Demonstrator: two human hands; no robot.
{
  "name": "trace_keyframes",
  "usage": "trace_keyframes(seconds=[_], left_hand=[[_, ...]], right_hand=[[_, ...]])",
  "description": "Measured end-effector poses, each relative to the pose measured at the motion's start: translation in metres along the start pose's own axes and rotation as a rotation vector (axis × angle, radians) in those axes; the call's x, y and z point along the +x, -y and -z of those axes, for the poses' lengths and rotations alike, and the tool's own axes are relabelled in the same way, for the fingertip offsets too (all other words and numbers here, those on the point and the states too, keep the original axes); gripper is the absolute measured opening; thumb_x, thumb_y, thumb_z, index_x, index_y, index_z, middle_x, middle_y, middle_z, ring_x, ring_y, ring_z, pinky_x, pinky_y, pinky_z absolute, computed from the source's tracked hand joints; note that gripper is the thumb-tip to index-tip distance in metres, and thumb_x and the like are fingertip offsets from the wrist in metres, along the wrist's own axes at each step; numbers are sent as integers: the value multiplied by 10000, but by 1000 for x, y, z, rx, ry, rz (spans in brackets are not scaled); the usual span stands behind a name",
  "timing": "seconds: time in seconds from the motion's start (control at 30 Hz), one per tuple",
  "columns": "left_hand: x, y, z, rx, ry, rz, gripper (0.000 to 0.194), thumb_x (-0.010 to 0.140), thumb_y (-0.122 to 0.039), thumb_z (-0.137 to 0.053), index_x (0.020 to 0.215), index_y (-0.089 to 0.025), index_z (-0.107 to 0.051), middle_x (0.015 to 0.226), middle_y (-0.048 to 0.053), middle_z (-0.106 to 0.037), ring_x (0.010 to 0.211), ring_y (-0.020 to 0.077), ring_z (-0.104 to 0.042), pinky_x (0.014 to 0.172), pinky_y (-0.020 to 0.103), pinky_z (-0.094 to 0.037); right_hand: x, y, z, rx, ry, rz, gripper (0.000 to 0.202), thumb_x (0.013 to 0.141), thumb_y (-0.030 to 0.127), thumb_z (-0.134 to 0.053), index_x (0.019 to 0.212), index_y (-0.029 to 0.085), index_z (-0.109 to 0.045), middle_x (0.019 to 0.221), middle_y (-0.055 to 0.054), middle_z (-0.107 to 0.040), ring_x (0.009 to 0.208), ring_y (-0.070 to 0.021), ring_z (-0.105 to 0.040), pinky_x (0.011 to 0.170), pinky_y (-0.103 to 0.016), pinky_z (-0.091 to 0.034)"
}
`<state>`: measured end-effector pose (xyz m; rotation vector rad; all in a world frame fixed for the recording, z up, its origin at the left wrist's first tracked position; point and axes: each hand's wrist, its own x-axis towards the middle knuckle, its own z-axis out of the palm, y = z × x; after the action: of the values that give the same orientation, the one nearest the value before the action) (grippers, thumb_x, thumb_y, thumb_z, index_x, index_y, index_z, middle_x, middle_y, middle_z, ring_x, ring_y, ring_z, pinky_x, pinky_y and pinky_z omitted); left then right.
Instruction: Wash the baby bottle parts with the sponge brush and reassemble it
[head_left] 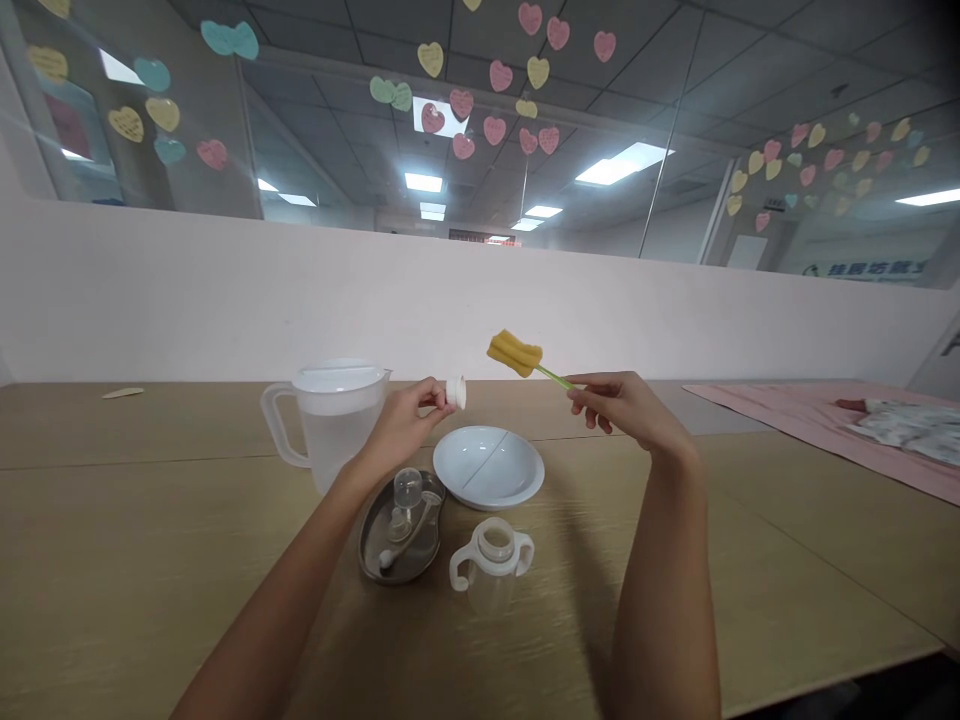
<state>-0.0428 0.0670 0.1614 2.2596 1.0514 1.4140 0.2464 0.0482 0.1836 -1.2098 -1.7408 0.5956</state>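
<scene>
My left hand (411, 415) pinches a small white ring-shaped cap (456, 393), raised behind the metal tray. In my right hand (616, 402) is the green stick of a yellow sponge brush (514, 353), its head up in the air beyond the bowl. A white bowl (487, 468) rests on the table below and between both hands. Nearer to me stands an open clear bottle with two white handles (493, 565). To its left, a kidney-shaped metal tray (367, 560) holds a clear cover (408, 487), a nipple part and a thin tube with a white end.
A lidded translucent pitcher (334, 425) stands at the left, behind my left forearm. On the far right a pink cloth (795, 420) lies under patterned fabric (911, 425). A flat pale object (123, 393) is at the back left, near the white wall (300, 300).
</scene>
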Motion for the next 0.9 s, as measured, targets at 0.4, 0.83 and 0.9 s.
trace_keyframes(seconds=[0.4, 0.83, 0.9], left_hand=[[-2, -13, -4, 3, 68, -43, 188, 781, -296, -520, 651, -179, -454, 701, -15, -559, 749, 133, -569, 726, 250, -459], [-5, -20, -1, 131, 114, -72, 137, 784, -244, -497, 657, -194, -498, 766, -25, -644, 793, 151, -618, 701, 231, -444], [-5, -23, -1, 121, 104, -85, 147, 786, -244, -505, 648, -194, -495, 754, -29, -646, 792, 148, -622, 702, 229, -439]], right_hand=[[12, 2, -14, -186, -42, -91, 349, 772, 285, -585, 1088, 148, -644, 645, -31, -603, 480, -77, -495, 385, -173, -364], [9, 1, -11, -202, 148, -135, 317, 761, 287, -619, 1033, 130, -661, 647, -44, -621, 494, -89, -523, 390, -174, -387], [15, -7, -12, -342, 81, -237, 277, 748, 222, -614, 995, 112, -671, 599, -37, -609, 454, -82, -512, 372, -170, -375]])
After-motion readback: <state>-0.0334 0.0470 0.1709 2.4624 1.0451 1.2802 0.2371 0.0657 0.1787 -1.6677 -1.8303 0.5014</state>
